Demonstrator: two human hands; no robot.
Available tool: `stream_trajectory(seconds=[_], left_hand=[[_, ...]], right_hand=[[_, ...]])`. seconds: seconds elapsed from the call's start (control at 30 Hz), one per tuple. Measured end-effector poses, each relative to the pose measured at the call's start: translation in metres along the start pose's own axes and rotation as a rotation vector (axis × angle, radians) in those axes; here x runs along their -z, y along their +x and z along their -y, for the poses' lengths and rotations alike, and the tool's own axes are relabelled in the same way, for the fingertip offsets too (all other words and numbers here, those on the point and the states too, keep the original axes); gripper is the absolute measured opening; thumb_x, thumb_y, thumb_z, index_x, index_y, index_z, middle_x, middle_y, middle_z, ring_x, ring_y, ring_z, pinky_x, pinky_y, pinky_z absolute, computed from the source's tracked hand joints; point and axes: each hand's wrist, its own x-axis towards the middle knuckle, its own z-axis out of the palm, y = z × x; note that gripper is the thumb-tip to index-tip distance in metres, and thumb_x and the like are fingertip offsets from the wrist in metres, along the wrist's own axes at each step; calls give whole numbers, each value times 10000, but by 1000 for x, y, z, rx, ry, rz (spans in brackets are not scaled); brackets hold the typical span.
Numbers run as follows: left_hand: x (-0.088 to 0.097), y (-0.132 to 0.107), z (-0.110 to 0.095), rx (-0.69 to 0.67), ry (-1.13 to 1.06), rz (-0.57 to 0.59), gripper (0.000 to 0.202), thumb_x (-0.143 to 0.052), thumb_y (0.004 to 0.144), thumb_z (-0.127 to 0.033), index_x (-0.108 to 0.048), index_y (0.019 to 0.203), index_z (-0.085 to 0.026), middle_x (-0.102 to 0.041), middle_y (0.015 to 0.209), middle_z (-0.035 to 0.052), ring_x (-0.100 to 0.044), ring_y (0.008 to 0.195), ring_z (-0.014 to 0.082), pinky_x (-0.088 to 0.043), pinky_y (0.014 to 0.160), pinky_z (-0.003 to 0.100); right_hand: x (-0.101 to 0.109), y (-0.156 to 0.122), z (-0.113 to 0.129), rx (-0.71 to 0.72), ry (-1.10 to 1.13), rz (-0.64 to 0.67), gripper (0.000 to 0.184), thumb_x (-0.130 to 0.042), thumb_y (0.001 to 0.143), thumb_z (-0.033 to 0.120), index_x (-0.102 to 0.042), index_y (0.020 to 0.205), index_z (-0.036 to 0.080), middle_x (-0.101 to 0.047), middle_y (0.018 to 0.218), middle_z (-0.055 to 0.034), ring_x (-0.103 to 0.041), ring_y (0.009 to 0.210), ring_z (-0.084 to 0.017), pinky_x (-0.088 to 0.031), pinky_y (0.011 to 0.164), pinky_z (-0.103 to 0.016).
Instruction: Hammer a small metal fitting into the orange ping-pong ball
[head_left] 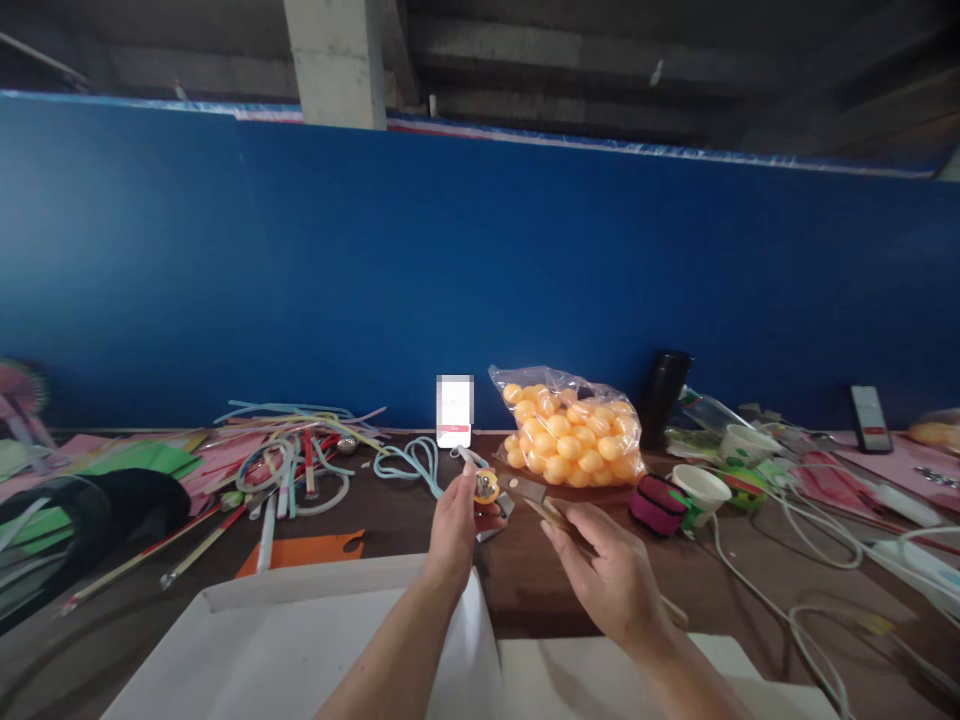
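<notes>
My left hand [452, 535] is closed on a small round orange piece [487, 487] with shiny metal bits showing in its middle. Its exact kind I cannot make out. Across from it, my right hand [611, 572] pinches a thin, flat tan strip [549, 514] that points toward the orange piece, with a gap between them. Just behind the hands a clear plastic bag [574, 440] full of orange balls lies on the brown table [540, 590]. A phone [454, 412] with a lit screen stands upright beyond my left hand.
White paper sheets [315, 640] cover the front edge. Coloured tubes [300, 465], coiled pale blue cord [409, 465] and an orange sheet [300, 553] lie left. A purple pouch [660, 503], paper cup [701, 492], black bottle [667, 398] and white cables [780, 600] are right. A blue partition [480, 260] stands behind.
</notes>
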Motion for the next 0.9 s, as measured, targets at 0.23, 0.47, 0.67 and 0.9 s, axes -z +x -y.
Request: stream_trajectory(seconds=[0.23, 0.47, 0.67, 0.9], left_hand=[[0, 0, -1, -2, -11, 20, 595, -600, 727, -630, -691, 997, -108, -572, 646, 29, -544, 552, 121, -509, 533, 254], [-1, -2, -3, 2, -26, 15, 581, -596, 738, -619, -688, 967, -93, -556, 624, 21, -520, 535, 112, -499, 517, 249], [-2, -1, -3, 15, -31, 14, 577, -601, 729, -625, -692, 916, -88, -561, 612, 24, -509, 520, 110, -486, 507, 247], [-2, -1, -3, 29, -44, 23, 577, -609, 712, -634, -698, 887, -91, -584, 632, 34, -504, 503, 106, -480, 505, 250]], right_hand=[[-2, -1, -2, -6, -22, 33, 209, -543, 891, 212, -638, 1077, 222, -709, 985, -62, -668, 917, -207, -534, 823, -302], [-2, -2, -3, -1, -9, 32, 204, -547, 893, 205, -629, 1080, 218, -706, 982, -62, -664, 921, -203, -526, 830, -307], [-2, -1, -2, 18, -6, 63, 211, -544, 895, 200, -628, 1088, 218, -706, 992, -65, -666, 923, -201, -528, 840, -312], [-2, -1, 1, 12, -3, 57, 203, -539, 891, 219, -649, 1061, 223, -713, 970, -64, -681, 898, -205, -548, 816, -305]])
